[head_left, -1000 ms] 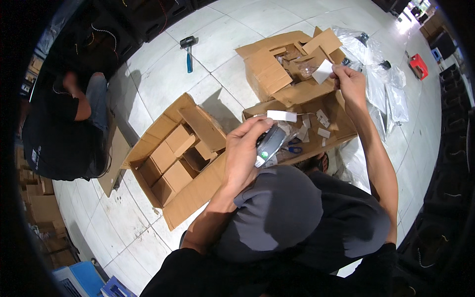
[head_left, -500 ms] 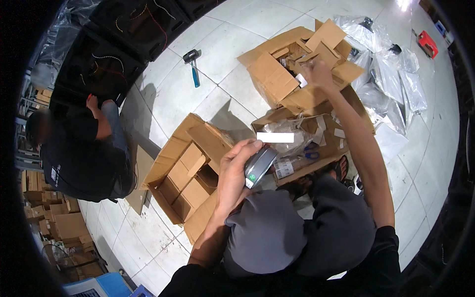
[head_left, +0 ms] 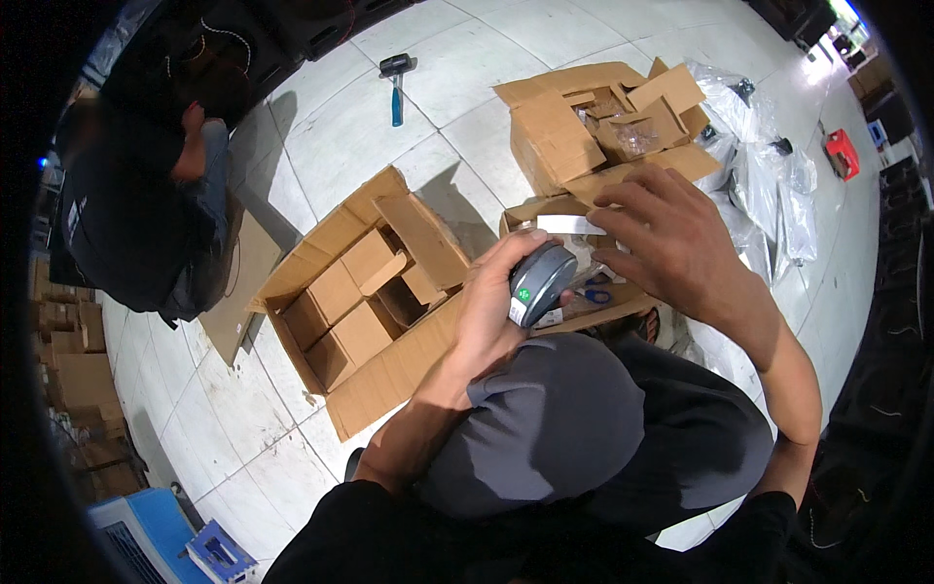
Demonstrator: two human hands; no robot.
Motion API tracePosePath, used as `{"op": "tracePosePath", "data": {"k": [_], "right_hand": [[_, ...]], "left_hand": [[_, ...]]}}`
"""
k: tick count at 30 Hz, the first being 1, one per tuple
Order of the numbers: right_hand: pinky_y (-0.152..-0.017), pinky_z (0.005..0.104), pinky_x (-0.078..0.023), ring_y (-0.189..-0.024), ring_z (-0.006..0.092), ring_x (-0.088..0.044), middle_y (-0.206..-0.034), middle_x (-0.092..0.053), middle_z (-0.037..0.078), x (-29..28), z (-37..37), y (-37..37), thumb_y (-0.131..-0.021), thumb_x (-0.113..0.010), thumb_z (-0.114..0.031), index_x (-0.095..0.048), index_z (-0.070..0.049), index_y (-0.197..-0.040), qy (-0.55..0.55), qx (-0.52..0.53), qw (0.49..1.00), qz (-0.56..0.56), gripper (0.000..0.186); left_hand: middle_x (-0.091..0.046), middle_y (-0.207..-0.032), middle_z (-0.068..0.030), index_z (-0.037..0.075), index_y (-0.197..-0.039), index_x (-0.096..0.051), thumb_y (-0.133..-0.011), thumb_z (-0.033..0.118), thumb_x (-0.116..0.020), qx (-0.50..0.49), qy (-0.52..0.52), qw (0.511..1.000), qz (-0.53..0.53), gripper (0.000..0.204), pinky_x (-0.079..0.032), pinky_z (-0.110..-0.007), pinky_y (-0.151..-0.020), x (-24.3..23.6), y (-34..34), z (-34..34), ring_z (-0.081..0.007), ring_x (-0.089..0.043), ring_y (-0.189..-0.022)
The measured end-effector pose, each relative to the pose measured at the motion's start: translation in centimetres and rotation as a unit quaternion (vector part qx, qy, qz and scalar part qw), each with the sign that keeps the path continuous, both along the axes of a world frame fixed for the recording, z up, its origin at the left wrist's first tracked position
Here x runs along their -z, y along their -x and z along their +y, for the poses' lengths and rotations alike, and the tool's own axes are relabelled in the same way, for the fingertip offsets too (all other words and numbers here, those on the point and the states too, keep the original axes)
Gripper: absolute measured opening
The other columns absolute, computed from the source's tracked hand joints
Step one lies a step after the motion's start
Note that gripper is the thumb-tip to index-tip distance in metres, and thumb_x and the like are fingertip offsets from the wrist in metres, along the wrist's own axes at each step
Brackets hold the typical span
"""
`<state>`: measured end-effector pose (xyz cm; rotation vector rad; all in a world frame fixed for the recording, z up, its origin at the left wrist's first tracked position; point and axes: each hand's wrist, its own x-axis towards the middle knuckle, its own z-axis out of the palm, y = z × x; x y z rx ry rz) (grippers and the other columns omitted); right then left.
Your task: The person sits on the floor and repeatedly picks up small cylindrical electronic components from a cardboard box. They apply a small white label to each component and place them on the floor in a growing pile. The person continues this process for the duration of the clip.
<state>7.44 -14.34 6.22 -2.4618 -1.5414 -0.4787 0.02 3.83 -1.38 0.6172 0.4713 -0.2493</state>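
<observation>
My left hand [head_left: 491, 297] is closed round a dark grey rounded component [head_left: 541, 284] with a green sticker, and a white paper strip [head_left: 562, 223] sticks out at its thumb. My right hand [head_left: 662, 243] is open, fingers curved and apart, just right of the strip; whether a fingertip touches it, I cannot tell. Behind them an open carton [head_left: 525, 206] holds plastic bags and blue scissors [head_left: 595, 292]. A second carton [head_left: 540, 136] with folded inserts stands beyond it, and a third [head_left: 350, 394] with cardboard dividers is at the left.
A co-worker [head_left: 131, 214] sits at the left by black cabinets [head_left: 311, 29] and a board [head_left: 224, 321]. A mallet [head_left: 396, 97] lies on the tiles. Plastic-wrapped items [head_left: 778, 214] and a red object [head_left: 842, 156] are at the right. Blue crates [head_left: 156, 526] stand at the lower left.
My right hand went into the far carton with a white piece, then came back without it to beside my left hand. My left hand keeps hold of the grey component.
</observation>
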Motion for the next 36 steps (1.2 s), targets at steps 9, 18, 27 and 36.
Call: {"op": "tracePosePath", "data": {"k": [9,18,27,36], "right_hand": [[-0.086,0.0405,-0.046,-0.099,0.025,-0.056,-0.1,-0.061,0.009,0.7,0.7,0.6,-0.068,-0.063,-0.012,-0.061,-0.003,-0.086,0.005,-0.026,0.991,-0.131,0.021],[-0.072,0.0294,-0.047,-0.077,0.0163,-0.061,-0.083,-0.064,0.006,-0.3,0.0,2.7,-0.085,-0.063,-0.008,-0.06,0.002,-0.092,-0.156,0.113,0.835,0.515,0.013],[-0.061,0.0256,-0.046,-0.067,0.0064,-0.054,-0.075,-0.063,0.004,2.2,1.6,3.6,-0.088,-0.064,-0.014,-0.064,0.005,-0.091,-0.152,0.145,0.758,0.618,0.019],[-0.054,0.0299,-0.045,-0.055,0.0121,-0.055,-0.062,-0.061,0.009,2.9,2.2,3.8,-0.083,-0.07,-0.025,-0.066,0.006,-0.083,-0.123,0.218,0.817,0.52,0.031]], "left_hand": [[-0.066,-0.088,-0.0092,0.005,-0.099,-0.061,-0.089,0.026,-0.065,0.004,0.09,0.996,0.018,0.023,-0.057,-0.042,-0.063,0.0,1.1,-0.8,-0.0222,-0.067,-0.077],[-0.067,-0.096,-0.0096,0.009,-0.101,-0.063,-0.092,0.046,-0.055,-0.012,0.284,0.959,0.017,0.039,-0.05,-0.052,-0.088,-0.1,1.0,-0.8,-0.0278,-0.062,-0.1],[-0.068,-0.103,-0.0096,0.008,-0.104,-0.065,-0.089,0.044,-0.058,-0.038,0.297,0.953,0.045,0.039,-0.047,-0.043,-0.095,2.2,0.7,-1.1,-0.024,-0.063,-0.097],[-0.069,-0.098,-0.0072,0.009,-0.1,-0.066,-0.088,0.043,-0.059,-0.041,0.261,0.963,0.054,0.037,-0.048,-0.042,-0.093,1.8,0.7,-1.3,-0.0215,-0.065,-0.092]]}}
